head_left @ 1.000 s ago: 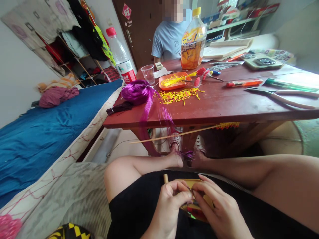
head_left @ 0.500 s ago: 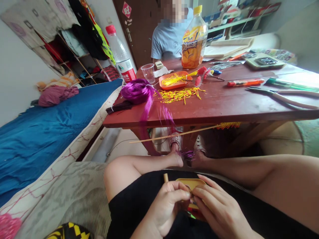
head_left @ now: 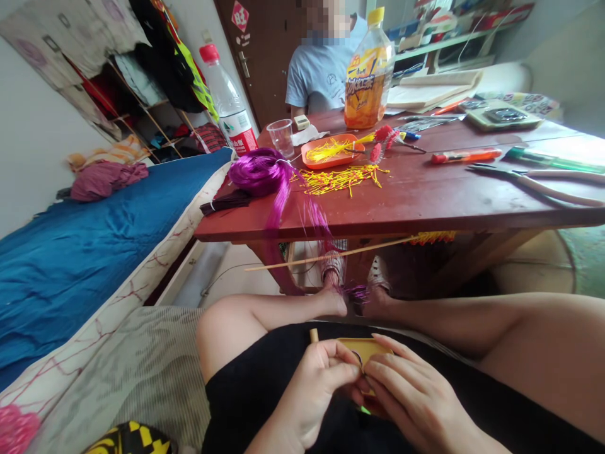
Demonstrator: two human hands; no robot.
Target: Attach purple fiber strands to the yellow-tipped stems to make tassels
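My left hand (head_left: 324, 381) and my right hand (head_left: 413, 388) meet over my lap, both closed, thumbs and fingertips pinched together. Whatever small thing lies between the fingertips is too hidden to name. Just beyond my left knuckles the end of a light wooden stick (head_left: 314, 336) pokes up; whether that hand grips it I cannot tell. Behind and under the fingers a yellow tray (head_left: 373, 345) rests on my lap, its contents mostly covered by my hands.
On the red-brown table (head_left: 406, 208) are a purple fibre bundle (head_left: 259, 176), yellow stamen-like strands (head_left: 340, 181), an orange dish (head_left: 326, 165), pliers (head_left: 534, 180), a tea bottle (head_left: 368, 79) and a clear cup (head_left: 281, 139). A person (head_left: 316, 75) sits across. A bed (head_left: 118, 233) stands left.
Both hands stay together over the tray. My left fingers and thumb have shifted slightly, with the fingers curled a little more, and the right hand has barely moved.
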